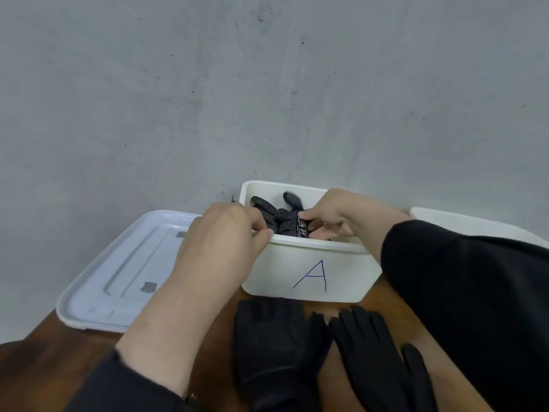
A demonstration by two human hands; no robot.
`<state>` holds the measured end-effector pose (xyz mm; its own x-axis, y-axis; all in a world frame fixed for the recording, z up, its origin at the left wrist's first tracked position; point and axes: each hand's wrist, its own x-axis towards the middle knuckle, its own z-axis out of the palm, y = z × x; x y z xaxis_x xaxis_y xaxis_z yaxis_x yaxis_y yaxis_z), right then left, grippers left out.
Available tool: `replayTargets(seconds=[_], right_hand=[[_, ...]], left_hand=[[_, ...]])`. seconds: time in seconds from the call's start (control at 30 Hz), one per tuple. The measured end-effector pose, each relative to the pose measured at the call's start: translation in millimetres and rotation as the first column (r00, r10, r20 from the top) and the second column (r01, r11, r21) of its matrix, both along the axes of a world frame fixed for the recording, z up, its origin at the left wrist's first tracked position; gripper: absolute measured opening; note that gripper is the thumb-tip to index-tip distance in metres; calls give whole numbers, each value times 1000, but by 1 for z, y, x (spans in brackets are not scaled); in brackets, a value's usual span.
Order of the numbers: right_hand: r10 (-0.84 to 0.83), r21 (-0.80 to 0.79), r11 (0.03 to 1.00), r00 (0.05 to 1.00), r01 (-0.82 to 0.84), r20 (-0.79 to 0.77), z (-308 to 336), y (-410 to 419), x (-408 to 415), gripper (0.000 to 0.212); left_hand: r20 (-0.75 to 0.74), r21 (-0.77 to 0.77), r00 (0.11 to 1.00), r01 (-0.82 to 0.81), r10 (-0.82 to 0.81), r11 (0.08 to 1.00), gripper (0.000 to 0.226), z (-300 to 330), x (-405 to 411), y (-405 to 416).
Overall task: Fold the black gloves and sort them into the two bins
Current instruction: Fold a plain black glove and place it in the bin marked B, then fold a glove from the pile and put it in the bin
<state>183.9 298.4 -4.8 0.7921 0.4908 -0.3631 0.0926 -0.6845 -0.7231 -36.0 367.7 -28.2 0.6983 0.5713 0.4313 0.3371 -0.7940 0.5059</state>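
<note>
A white bin (309, 275) marked with a blue "A" stands at the back of the brown table. Inside it lies a black dotted glove (277, 214). My right hand (329, 217) reaches into the bin and pinches the glove's cuff end. My left hand (222, 239) is at the bin's left rim with curled fingers on the glove's other end. Two plain black gloves lie flat on the table in front of the bin, one in the middle (273, 355) and one to its right (377, 358). A second white bin (463, 223) shows partly at the right, behind my right sleeve.
A white lid (124, 272) lies flat on the table to the left of bin A. A grey wall (267, 84) rises right behind the bins. The brown table (44, 373) shows bare wood at the lower left.
</note>
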Motion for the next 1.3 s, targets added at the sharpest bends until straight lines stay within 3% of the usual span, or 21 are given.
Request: replayTargets(seconds=[0.13, 0.23, 0.3, 0.4, 0.47, 0.53, 0.63, 0.73, 0.83, 0.93, 1.07, 1.17, 1.3], right_hand=[[70, -19, 997, 995, -69, 65, -3, 2, 2, 24], [97, 13, 995, 963, -103, 250, 11, -9, -5, 23], [48, 148, 981, 900, -124, 434, 24, -19, -10, 23], [-86, 326, 931, 767, -166, 636, 34, -55, -30, 29], [-109, 349, 917, 717, -195, 688, 22, -95, -51, 28], [-68, 280, 936, 668, -215, 741, -6, -143, -69, 25], [72, 126, 961, 664, -245, 745, -59, -214, -88, 17], [275, -56, 944, 678, -326, 682, -104, -273, -100, 12], [448, -192, 877, 606, -441, 657, -130, -310, -111, 15], [451, -194, 870, 571, -454, 685, -137, -313, -115, 18], [342, -37, 895, 629, -445, 698, -135, -306, -120, 23], [15, 234, 940, 714, -249, 700, -129, -327, -112, 24], [-342, 454, 891, 680, 14, 649, -122, -368, -96, 23]], left_hand=[[6, -1, 1000, -1, 1, 1000, 16, 1, 2, 3], [4, 19, 1000, -18, 18, 1000, 18, 2, 3, 5], [31, 38, 999, -40, 39, 998, 19, 4, 4, 4], [214, 100, 977, -41, 19, 994, 21, 6, 8, -9], [316, 142, 946, 34, -77, 989, 21, 4, 10, -30], [321, 126, 928, 158, -190, 979, 20, -4, 12, -57], [186, 112, 926, 312, -328, 944, 19, -29, 20, -100], [-121, 142, 895, 444, -430, 885, 23, -65, 27, -141], [-376, 182, 813, 535, -444, 825, 27, -93, 30, -165], [-446, 234, 811, 514, -378, 826, 30, -99, 30, -169], [-352, 262, 886, 404, -303, 876, 30, -97, 34, -180], [-275, 160, 887, 424, -372, 892, 28, -96, 48, -216], [-129, 91, 897, 436, -424, 895, 27, -101, 71, -269]])
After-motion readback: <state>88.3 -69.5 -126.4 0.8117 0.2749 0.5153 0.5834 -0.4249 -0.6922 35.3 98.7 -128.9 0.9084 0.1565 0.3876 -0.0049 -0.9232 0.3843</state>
